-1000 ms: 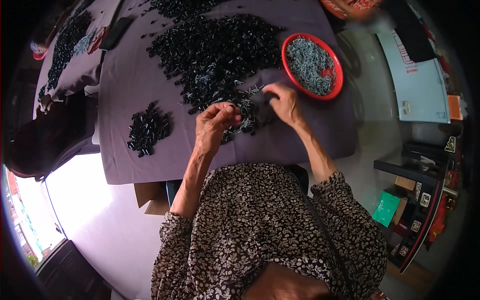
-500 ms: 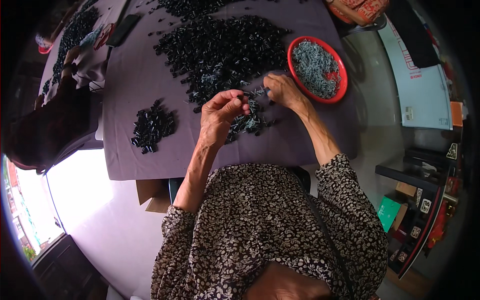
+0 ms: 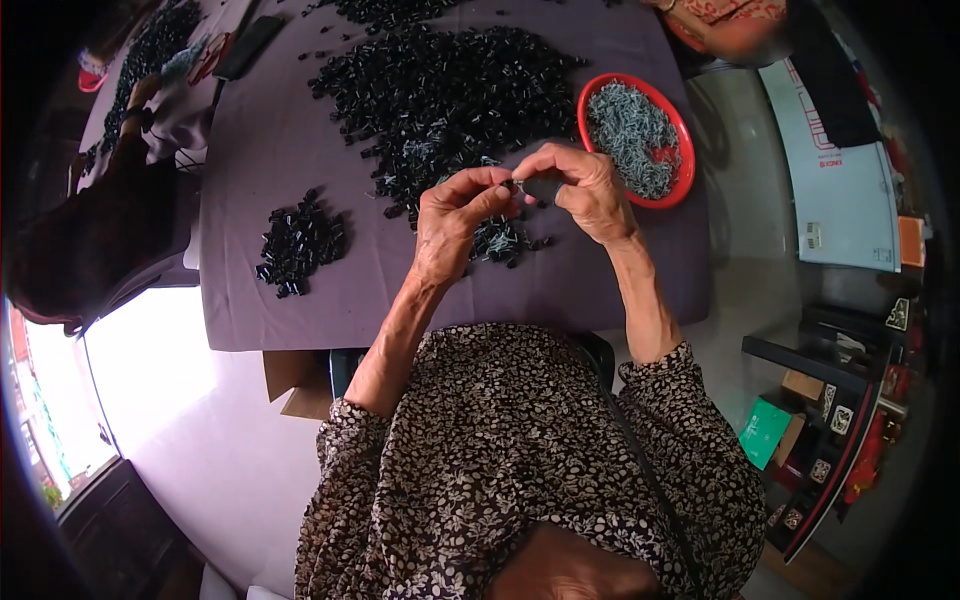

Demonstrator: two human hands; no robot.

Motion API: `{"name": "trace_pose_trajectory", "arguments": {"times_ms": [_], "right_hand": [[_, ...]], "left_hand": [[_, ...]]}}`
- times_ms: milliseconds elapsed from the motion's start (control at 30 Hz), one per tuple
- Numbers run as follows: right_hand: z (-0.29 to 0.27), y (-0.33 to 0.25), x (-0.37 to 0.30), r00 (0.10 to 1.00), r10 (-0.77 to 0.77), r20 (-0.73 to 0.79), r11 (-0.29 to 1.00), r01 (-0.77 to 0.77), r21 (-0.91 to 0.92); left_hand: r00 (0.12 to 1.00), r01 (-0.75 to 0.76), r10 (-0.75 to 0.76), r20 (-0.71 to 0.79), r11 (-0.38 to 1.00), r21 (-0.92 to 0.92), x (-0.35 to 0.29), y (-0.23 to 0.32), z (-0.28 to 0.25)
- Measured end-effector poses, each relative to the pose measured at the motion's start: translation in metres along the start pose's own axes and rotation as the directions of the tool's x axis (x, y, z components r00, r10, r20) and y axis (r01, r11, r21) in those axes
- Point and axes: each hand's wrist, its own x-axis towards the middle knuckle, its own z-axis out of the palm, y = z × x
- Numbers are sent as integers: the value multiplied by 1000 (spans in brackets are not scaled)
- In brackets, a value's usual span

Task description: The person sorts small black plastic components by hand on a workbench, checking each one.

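Over the near part of the dark pile, my two hands meet fingertip to fingertip. My left hand [image 3: 450, 225] pinches a small black plastic piece, mostly covered by the fingers. Against it, my right hand [image 3: 597, 195] is closed in a pinch on a tiny silvery metal pin, whose exact shape is too small to tell. Beneath the hands lies a little heap of silvery pins [image 3: 500, 240] mixed with black pieces. Just beyond spreads a large pile of black plastic pieces [image 3: 450, 90]. Right of it stands a red oval basin [image 3: 686, 165] holding many more grey metal pins.
A smaller heap of black pieces [image 3: 302, 245] lies to the left on the purple tablecloth [image 3: 370, 290]. Another person's arm [image 3: 135, 115] reaches over more black pieces at the far left. Someone in orange patterned clothing [image 3: 735, 12] sits at the far right. A shelf [image 3: 810, 360] stands right.
My right hand has come up and left from the heap of pins to my left hand, so the fingertips now meet. My left hand has shifted slightly right, still holding the black piece.
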Motion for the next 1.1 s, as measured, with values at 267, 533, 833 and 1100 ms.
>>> {"name": "trace_pose_trajectory", "arguments": {"times_ms": [267, 533, 833, 1100], "right_hand": [[2, 4, 1, 997, -74, -23, 989, 71, -130], [9, -8, 6, 987, -160, 23, 882, 153, -446], [6, 2, 3, 995, -80, 51, 907, 94, -411], [10, 0, -4, 997, -27, 72, 844, 62, -533]], "left_hand": [[1000, -18, 17, 6, 993, 114, -4, 5, 2], [998, -41, 52, -21, 939, 342, -7, 2, -2], [999, 36, -29, -26, 945, 326, -8, -1, -3], [979, -196, 177, 101, 682, 705, -11, -2, -3]]}}
